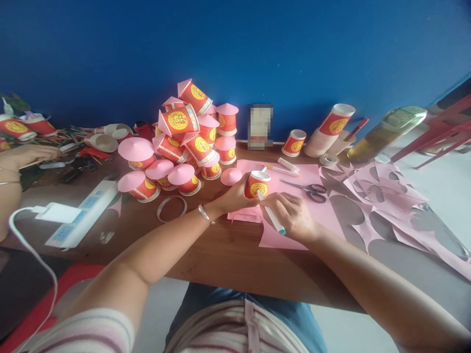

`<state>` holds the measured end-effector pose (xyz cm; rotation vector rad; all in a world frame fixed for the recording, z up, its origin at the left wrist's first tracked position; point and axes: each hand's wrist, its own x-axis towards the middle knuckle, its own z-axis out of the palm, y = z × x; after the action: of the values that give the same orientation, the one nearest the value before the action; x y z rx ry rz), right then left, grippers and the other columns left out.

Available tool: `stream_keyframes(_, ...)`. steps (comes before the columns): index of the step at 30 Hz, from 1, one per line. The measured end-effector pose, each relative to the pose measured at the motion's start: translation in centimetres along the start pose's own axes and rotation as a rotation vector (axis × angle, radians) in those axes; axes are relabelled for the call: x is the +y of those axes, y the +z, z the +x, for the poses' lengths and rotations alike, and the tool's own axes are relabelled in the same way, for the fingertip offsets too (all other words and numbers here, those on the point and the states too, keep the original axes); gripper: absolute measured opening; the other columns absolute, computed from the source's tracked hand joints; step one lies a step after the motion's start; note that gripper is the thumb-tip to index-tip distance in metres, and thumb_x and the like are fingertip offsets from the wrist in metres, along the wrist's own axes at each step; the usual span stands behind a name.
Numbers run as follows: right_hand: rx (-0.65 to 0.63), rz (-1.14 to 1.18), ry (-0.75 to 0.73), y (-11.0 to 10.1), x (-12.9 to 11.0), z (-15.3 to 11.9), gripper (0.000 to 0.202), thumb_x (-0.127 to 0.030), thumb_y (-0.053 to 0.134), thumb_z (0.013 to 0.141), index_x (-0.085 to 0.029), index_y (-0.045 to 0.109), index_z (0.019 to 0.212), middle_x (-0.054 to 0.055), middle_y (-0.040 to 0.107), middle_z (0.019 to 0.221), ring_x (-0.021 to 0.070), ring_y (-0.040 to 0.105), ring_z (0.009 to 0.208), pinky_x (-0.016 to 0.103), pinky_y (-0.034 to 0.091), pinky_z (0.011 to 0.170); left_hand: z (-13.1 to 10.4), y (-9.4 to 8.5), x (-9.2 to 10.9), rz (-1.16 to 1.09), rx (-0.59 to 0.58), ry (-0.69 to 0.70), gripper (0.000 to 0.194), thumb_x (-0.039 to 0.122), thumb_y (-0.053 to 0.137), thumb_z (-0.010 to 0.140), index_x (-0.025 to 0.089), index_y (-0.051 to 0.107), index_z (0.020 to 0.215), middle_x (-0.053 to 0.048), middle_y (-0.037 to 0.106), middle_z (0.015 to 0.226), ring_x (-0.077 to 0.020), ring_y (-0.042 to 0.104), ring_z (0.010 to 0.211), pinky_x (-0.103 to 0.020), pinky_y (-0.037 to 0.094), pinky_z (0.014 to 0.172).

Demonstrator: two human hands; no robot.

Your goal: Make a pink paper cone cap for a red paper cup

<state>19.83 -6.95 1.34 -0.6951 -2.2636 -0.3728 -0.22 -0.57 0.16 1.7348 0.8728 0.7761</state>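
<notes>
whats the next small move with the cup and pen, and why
Probably run the pen tip around the cup's rim on the pink paper. The left hand steadies the inverted red paper cup there, and the right hand has the pen against its base, as if tracing a circle.

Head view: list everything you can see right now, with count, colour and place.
paper cup: one, red, on pink sheet, in left hand
marker: one, white, right hand
pink sheet: one, table centre
capped cups: a pile, red with pink cones, centre-left
scissors: one, dark handles, on sheet
cup stack: one, red and white, back right
paper offcuts: several, pink, right
power strip: one, white, left
left hand: grip on cup
right hand: grip on marker
</notes>
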Motion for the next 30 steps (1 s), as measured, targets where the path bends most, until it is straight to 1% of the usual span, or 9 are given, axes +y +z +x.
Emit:
stream_keyframes(3, 0.0, 0.008, 0.003, -0.03, 0.0, 0.0, 0.014, -0.005, 0.056, 0.095, -0.017, 0.056, 0.104, 0.005, 0.068, 0.082, 0.0158, 0.059, 0.065, 0.029, 0.046, 0.059, -0.03, -0.08, -0.08, -0.006, -0.003, -0.005, 0.061, 0.029, 0.082, 0.073, 0.021, 0.049, 0.124, -0.01, 0.064, 0.118, -0.0315, 0.064, 0.112, -0.049, 0.06, 0.093)
stream_keyframes(7, -0.011, 0.013, -0.011, -0.21, 0.04, 0.16, 0.017, -0.004, 0.051, 0.096, -0.017, 0.057, 0.106, 0.005, 0.069, 0.082, 0.0163, 0.061, 0.066, 0.029, 0.047, 0.06, 0.12, -0.08, -0.13, -0.004, -0.019, 0.015, 0.062, 0.03, 0.081, 0.073, 0.02, 0.048, 0.125, -0.011, 0.063, 0.118, -0.0308, 0.064, 0.112, -0.048, 0.059, 0.094)
stream_keyframes(11, -0.025, 0.011, -0.043, -0.32, 0.1, 0.37, 0.018, -0.004, 0.048, 0.098, -0.016, 0.057, 0.109, 0.006, 0.07, 0.082, 0.0176, 0.064, 0.07, 0.03, 0.049, 0.062, 0.32, -0.06, -0.15, 0.002, -0.047, 0.05, 0.058, 0.029, 0.08, 0.072, 0.017, 0.048, 0.118, -0.011, 0.063, 0.117, -0.0287, 0.063, 0.11, -0.046, 0.059, 0.092)
stream_keyframes(16, -0.021, 0.04, -0.032, -0.2, 0.23, 0.41, 0.023, -0.003, 0.045, 0.098, -0.016, 0.058, 0.111, 0.007, 0.071, 0.085, 0.0176, 0.065, 0.07, 0.03, 0.049, 0.063, 0.44, -0.02, -0.61, 0.035, -0.031, 0.111, 0.057, 0.039, 0.083, 0.073, 0.018, 0.05, 0.115, -0.011, 0.063, 0.114, -0.0289, 0.063, 0.107, -0.046, 0.059, 0.089)
stream_keyframes(20, -0.03, 0.044, -0.027, -0.17, 0.36, 0.34, 0.025, -0.002, 0.045, 0.098, -0.016, 0.059, 0.112, 0.008, 0.072, 0.088, 0.0188, 0.067, 0.075, 0.031, 0.051, 0.065, 0.46, 0.06, -0.73, 0.02, -0.012, 0.157, 0.056, 0.041, 0.084, 0.074, 0.018, 0.053, 0.114, -0.011, 0.063, 0.113, -0.0304, 0.063, 0.105, -0.049, 0.058, 0.089)
stream_keyframes(23, -0.032, 0.044, -0.016, -0.25, 0.4, 0.26, 0.025, -0.003, 0.046, 0.098, -0.017, 0.06, 0.113, 0.008, 0.072, 0.089, 0.0195, 0.068, 0.076, 0.031, 0.052, 0.065, 0.47, 0.14, -0.6, -0.004, 0.006, 0.17, 0.057, 0.038, 0.085, 0.072, 0.018, 0.055, 0.115, -0.011, 0.064, 0.109, -0.0316, 0.064, 0.102, -0.05, 0.059, 0.085)
stream_keyframes(26, -0.009, 0.032, -0.006, -0.39, 0.42, 0.17, 0.024, -0.004, 0.049, 0.096, -0.017, 0.06, 0.113, 0.008, 0.071, 0.089, 0.0191, 0.066, 0.074, 0.031, 0.051, 0.065, 0.43, 0.17, -0.61, 0.002, 0.024, 0.155, 0.055, 0.032, 0.085, 0.071, 0.019, 0.055, 0.116, -0.012, 0.065, 0.108, -0.0317, 0.065, 0.1, -0.048, 0.06, 0.081)
stream_keyframes(30, -0.012, 0.016, 0.004, -0.61, 0.49, 0.08, 0.025, -0.002, 0.048, 0.095, -0.017, 0.06, 0.111, 0.007, 0.071, 0.088, 0.0186, 0.065, 0.073, 0.03, 0.05, 0.064, 0.26, 0.08, -0.81, 0.034, -0.005, 0.109, 0.053, 0.03, 0.08, 0.076, 0.018, 0.051, 0.119, -0.012, 0.063, 0.113, -0.0303, 0.064, 0.103, -0.047, 0.059, 0.084)
